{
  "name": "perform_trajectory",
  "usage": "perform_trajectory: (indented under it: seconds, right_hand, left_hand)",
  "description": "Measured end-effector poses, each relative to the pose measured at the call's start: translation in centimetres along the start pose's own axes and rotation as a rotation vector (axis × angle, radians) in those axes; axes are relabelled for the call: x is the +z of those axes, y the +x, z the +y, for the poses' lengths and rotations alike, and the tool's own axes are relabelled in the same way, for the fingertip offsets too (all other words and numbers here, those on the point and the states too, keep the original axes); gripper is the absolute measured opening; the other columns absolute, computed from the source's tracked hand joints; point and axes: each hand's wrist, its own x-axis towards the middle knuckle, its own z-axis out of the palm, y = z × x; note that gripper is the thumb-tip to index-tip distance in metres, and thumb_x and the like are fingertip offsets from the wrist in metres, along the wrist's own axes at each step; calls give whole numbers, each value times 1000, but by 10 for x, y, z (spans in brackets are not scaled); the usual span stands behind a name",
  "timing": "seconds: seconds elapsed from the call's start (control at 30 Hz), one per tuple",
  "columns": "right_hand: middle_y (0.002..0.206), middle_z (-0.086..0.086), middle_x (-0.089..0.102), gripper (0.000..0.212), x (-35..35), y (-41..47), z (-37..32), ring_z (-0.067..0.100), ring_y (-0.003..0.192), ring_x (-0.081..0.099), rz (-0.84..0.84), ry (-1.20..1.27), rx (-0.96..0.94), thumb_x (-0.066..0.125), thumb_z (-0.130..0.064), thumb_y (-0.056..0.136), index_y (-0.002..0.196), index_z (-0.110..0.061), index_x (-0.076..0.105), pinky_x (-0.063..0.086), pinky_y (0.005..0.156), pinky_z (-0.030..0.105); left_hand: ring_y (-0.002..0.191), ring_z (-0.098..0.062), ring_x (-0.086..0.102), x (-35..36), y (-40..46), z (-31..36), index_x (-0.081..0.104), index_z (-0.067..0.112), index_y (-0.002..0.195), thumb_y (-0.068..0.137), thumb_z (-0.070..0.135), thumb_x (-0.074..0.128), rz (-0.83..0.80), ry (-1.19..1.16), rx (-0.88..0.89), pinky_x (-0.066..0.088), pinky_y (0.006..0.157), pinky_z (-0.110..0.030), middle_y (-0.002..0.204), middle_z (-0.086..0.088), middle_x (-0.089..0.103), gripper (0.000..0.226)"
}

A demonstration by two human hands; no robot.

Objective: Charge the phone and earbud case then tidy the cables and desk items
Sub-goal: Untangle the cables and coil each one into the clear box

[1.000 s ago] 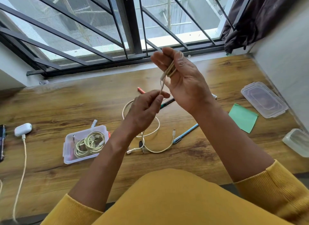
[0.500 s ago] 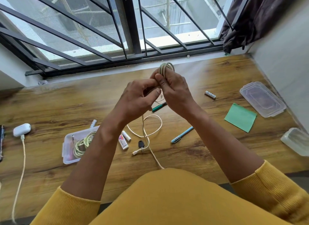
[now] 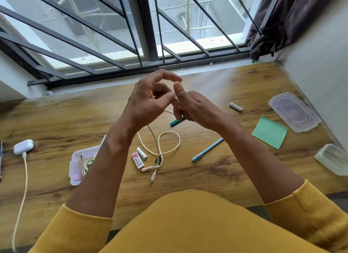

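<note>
Cream cable (image 3: 160, 139) trails from the right hand (image 3: 195, 107), which grips its coiled part; the left hand (image 3: 150, 98), fingers curled, pinches it above the tabletop (image 3: 235, 168).

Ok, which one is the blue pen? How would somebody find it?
Start at the wooden desk under the barred window. Look just below the person's right forearm, left of the green sticky note. The blue pen lies there slanted, pale blue, long and thin, while the darker green marker pokes out under the hands.

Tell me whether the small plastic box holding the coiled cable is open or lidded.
Open. The plastic box has no lid on it; the coiled cable lies exposed inside, partly behind the left forearm.
</note>
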Motion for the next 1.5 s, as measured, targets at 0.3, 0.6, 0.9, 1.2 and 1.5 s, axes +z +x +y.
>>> perform_trajectory:
  seconds: [0.3, 0.6, 0.9, 1.2, 1.5]
  right_hand:
    - [50, -4, 26, 52, -15, -7, 3, 18, 44, 22, -376, 531, -27, 36, -32, 112, 67, -13, 51, 27, 48, 30]
    - [55, 2, 32, 37, -20, -14, -6, 24, 50, 29, -435, 755, -82, 33, -27, 110, 83, -10, 51, 38, 71, 47]
    - [81, 6, 63, 41, -17, -10, -14, 36, 95, 57, -188, 1054, -223, 17, -22, 115, 106, -7, 54, 39, 93, 46]
    - [118, 8, 73, 25, -15, 1, -17, 28, 128, 65, 138, 1121, -193, 32, -10, 115, 124, -10, 55, 53, 100, 33]
    - [110, 20, 74, 23, -4, 2, -3, 13, 105, 73, 350, 459, -121, 41, -4, 112, 126, 7, 55, 57, 86, 24]
  left_hand:
    - [64, -22, 60, 7, -4, -2, 64, -1, 110, 93, 6, 68, 44, -214, 10, 44, 57, -23, 83, -15, 67, 18]
    - [55, -8, 41, 15, -6, -11, 57, 18, 88, 105, 17, 56, 126, -254, -47, 34, 50, -21, 70, 5, 49, 17]
    - [49, -17, 36, 54, -26, -26, 59, 16, 93, 116, 18, 38, 245, -317, -205, 29, 43, -27, 65, -13, 42, 31]
    - [50, -13, 47, 62, -34, -13, 72, 18, 124, 109, 26, 46, 69, -151, -200, 40, 50, -32, 61, -7, 51, 31]
    - [58, -6, 54, 18, -19, 1, 76, 20, 125, 104, 22, 68, -33, 178, -69, 45, 56, -28, 71, 6, 67, 23]
